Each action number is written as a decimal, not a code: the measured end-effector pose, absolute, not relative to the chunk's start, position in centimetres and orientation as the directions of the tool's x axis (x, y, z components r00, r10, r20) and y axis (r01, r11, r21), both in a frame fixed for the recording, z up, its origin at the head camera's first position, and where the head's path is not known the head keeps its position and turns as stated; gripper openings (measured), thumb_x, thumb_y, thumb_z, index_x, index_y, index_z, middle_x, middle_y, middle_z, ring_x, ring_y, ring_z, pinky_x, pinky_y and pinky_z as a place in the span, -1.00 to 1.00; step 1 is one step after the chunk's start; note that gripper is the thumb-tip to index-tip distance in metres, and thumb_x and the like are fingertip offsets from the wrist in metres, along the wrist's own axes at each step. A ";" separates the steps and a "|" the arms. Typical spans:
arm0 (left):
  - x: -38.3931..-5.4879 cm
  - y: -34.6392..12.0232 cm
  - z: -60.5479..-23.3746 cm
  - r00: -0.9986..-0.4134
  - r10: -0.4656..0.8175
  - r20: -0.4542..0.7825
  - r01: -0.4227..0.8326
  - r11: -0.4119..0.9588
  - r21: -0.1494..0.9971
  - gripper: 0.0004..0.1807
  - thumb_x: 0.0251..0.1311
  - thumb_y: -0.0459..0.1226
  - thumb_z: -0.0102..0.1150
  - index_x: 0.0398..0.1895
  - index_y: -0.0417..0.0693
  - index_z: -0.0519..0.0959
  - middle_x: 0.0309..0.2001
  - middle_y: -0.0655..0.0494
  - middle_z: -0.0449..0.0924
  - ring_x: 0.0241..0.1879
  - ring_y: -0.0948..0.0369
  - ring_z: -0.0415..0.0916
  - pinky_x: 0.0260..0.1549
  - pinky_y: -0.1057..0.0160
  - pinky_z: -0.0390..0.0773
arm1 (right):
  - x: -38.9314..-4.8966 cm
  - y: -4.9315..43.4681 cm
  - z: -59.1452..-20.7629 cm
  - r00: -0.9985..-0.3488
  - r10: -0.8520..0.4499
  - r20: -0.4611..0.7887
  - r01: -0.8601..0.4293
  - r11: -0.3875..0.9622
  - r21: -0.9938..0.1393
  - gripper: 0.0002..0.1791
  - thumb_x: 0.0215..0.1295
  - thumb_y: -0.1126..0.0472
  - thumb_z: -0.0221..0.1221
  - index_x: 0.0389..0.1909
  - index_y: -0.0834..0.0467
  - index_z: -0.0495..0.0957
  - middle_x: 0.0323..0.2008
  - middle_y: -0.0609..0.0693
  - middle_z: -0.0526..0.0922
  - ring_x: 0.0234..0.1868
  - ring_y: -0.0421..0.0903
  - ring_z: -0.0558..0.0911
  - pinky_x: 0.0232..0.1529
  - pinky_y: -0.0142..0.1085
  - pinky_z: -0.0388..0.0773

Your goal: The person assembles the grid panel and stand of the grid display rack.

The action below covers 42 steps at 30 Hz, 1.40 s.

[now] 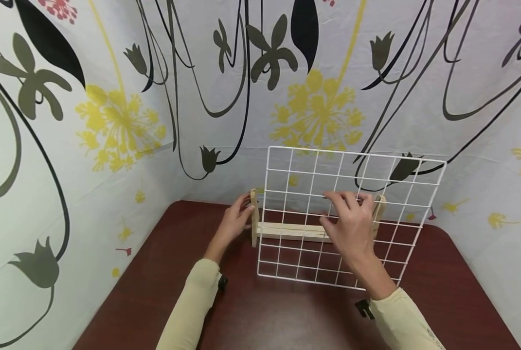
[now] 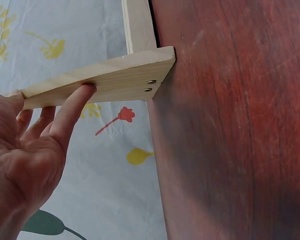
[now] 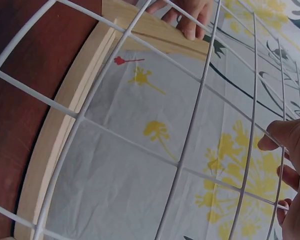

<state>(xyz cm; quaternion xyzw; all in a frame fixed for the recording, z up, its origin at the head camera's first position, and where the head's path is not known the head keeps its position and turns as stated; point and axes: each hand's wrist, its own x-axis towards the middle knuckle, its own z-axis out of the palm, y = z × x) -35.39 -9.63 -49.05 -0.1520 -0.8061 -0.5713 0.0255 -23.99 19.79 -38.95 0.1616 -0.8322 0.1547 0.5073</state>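
A white wire grid panel (image 1: 296, 251) stands tilted in front of a pale wooden stand (image 1: 292, 232). My right hand (image 1: 353, 226) grips the grid near its middle, with the thumb and curled fingertips (image 3: 285, 175) at the wires. At the stand's left end, my left hand (image 1: 236, 216) holds the upright side board (image 2: 125, 80). Its index finger lies along the board's outer face and the thumb is at the edge. Two screw heads (image 2: 149, 85) show low on that board. The right side board (image 1: 379, 214) is partly hidden behind the grid and my right hand.
The stand rests near the back edge of a dark red-brown table (image 1: 260, 316). White cloth (image 1: 225, 121) with printed flowers hangs behind the table and along its sides. A black clip-like piece (image 1: 364, 309) shows beside my right sleeve, close over the table.
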 end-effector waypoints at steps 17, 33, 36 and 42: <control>-35.1 -9.3 -48.6 -0.958 0.201 0.207 0.270 0.372 0.888 -0.49 0.42 0.01 -0.10 0.38 0.61 0.12 0.41 0.17 0.30 0.23 0.00 0.47 -0.40 0.13 0.73 | -26.0 20.1 -35.3 -0.382 -0.111 0.918 -0.395 0.917 -0.054 -0.70 0.05 0.18 0.29 -0.13 0.09 0.62 -0.31 0.12 0.60 -0.27 0.06 0.56 0.02 0.08 0.26; -34.7 -8.7 -49.0 -0.959 0.165 0.229 0.278 0.415 0.866 -0.49 0.44 0.00 -0.14 0.40 0.61 0.09 0.40 0.20 0.32 0.15 -0.02 0.52 -0.47 0.26 0.71 | -27.5 19.5 -31.1 -0.277 -0.117 0.954 -0.415 0.910 -0.010 -0.72 0.06 0.20 0.32 -0.17 0.11 0.60 -0.30 0.17 0.57 -0.22 0.17 0.48 -0.02 0.09 0.25; -34.7 -8.7 -49.0 -0.958 0.165 0.234 0.282 0.412 0.866 -0.49 0.44 0.01 -0.14 0.40 0.60 0.09 0.40 0.20 0.32 0.15 0.00 0.52 -0.48 0.26 0.70 | -27.6 19.4 -30.1 -0.268 -0.104 0.958 -0.419 0.908 -0.018 -0.71 0.06 0.17 0.35 -0.17 0.11 0.60 -0.31 0.17 0.56 -0.20 0.21 0.45 0.00 0.09 0.25; -34.7 -8.8 -49.0 -0.958 0.160 0.239 0.285 0.414 0.865 -0.48 0.44 0.01 -0.13 0.41 0.60 0.09 0.40 0.17 0.31 0.14 0.00 0.52 -0.55 0.26 0.69 | -27.9 19.0 -28.3 -0.232 -0.071 0.970 -0.440 0.897 -0.039 -0.65 0.02 0.14 0.43 -0.15 0.10 0.61 -0.30 0.17 0.56 -0.16 0.23 0.43 0.04 0.09 0.22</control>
